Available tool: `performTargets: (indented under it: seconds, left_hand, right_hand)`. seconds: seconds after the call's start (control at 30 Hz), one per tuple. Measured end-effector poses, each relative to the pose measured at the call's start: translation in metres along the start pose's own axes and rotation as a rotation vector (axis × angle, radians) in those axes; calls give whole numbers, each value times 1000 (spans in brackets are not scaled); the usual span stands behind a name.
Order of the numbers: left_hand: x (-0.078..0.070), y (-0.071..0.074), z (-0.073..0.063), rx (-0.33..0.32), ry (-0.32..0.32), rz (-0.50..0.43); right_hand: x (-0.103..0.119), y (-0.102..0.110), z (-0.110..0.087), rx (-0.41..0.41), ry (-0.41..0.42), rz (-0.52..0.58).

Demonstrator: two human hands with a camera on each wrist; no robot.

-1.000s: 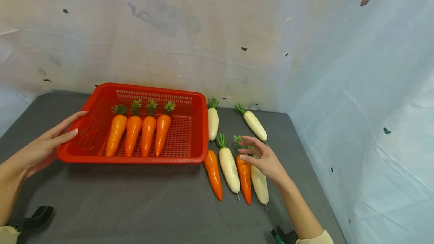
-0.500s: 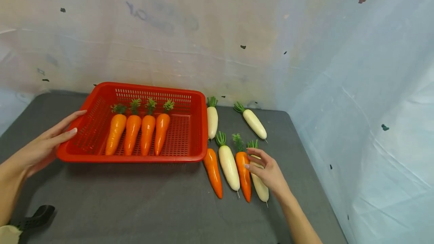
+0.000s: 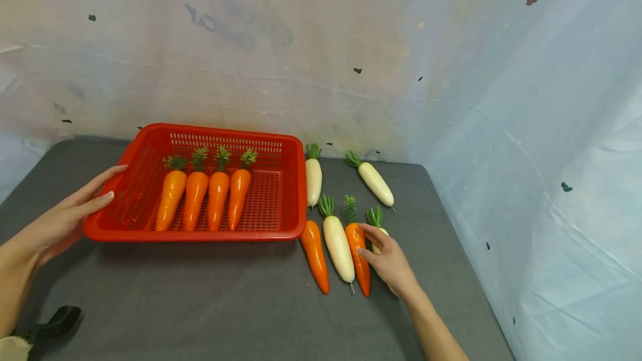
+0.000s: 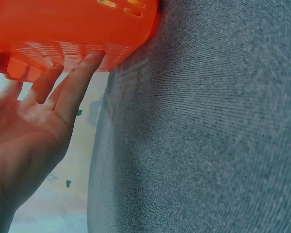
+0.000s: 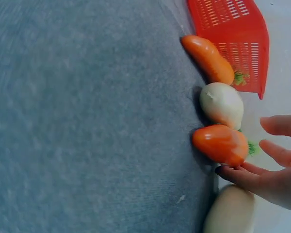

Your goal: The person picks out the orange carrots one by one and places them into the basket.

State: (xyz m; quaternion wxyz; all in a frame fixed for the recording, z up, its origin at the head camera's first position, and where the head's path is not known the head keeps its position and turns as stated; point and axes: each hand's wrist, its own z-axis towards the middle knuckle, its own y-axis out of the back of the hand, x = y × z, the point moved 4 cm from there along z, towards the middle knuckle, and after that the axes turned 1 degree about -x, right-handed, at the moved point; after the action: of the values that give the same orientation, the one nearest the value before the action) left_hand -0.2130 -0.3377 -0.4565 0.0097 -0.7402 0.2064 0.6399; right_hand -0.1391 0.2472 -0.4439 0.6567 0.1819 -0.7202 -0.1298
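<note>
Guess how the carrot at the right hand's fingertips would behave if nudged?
The carrot would probably roll a little, its body being rounded. Its glossy skin may feel slippery to the right hand. It looks stiff, with no visible sag.

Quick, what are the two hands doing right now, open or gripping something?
Left hand: open, resting against the side of the red basket.
Right hand: open, right at an orange carrot, not closed round it.

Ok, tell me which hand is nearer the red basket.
Left: the left hand touches the red basket at its left end, while the right hand is beyond its right end, at a loose carrot.
</note>
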Motion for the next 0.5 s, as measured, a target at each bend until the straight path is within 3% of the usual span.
performTargets:
  seconds: [0.3, 0.5]
  left_hand:
    - [2, -1, -2, 36, -27, -27]
    - [-1, 0, -1, 39, -46, -45]
  right_hand:
    - [-2, -5, 7, 38, -72, -131]
    - [1, -5, 16, 25, -70, -254]
